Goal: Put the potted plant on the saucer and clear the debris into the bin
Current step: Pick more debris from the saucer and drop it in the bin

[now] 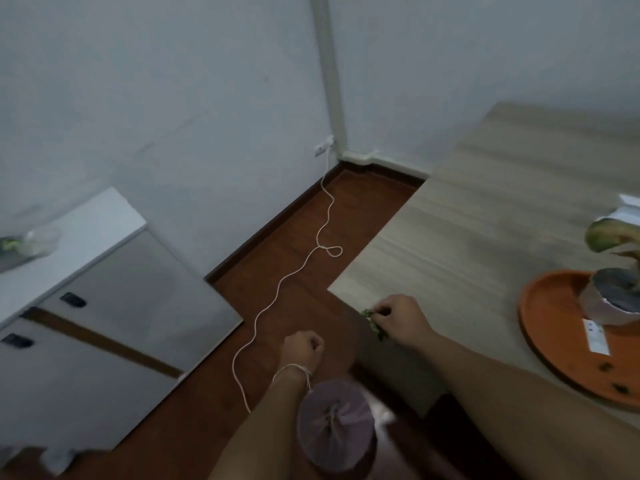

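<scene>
The potted plant [613, 292], in a grey wrapped pot with big leaves, stands on the orange saucer [550, 317] at the table's right edge. Small dark bits of debris [606, 367] lie on the saucer. At the table's left front corner my right hand [401, 318] pinches green leaf debris [375, 325]. To its left my left hand [303, 351] hangs over the floor as a closed fist; I cannot tell if it holds anything. Directly below the hands stands the bin [334, 427], lined with a purplish bag.
The light wooden table [485, 220] fills the right side. A white cable [294, 282] snakes over the red-brown floor from a wall socket. A grey cabinet [114, 327] stands at left with a plastic bag on top.
</scene>
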`<action>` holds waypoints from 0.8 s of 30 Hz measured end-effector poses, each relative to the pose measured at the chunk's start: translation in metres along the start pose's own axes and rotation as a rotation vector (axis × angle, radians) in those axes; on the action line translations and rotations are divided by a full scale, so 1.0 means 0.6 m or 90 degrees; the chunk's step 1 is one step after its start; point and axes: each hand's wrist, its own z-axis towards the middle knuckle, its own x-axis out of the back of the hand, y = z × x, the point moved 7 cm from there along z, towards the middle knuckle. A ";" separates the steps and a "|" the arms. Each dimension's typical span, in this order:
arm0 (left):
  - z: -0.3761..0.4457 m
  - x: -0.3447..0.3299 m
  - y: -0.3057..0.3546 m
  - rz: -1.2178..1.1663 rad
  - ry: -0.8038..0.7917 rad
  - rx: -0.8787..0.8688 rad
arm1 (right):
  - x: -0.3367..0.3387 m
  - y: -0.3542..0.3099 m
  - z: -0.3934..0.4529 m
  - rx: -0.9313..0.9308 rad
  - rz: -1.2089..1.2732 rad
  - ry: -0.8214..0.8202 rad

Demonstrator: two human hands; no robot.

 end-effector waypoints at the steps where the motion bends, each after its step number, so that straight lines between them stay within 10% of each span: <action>1: -0.009 0.006 -0.023 -0.001 0.001 0.006 | -0.028 -0.019 0.001 0.012 -0.003 -0.020; 24: -0.061 -0.009 -0.162 -0.024 -0.077 -0.028 | -0.291 -0.074 -0.031 0.047 -0.087 -0.195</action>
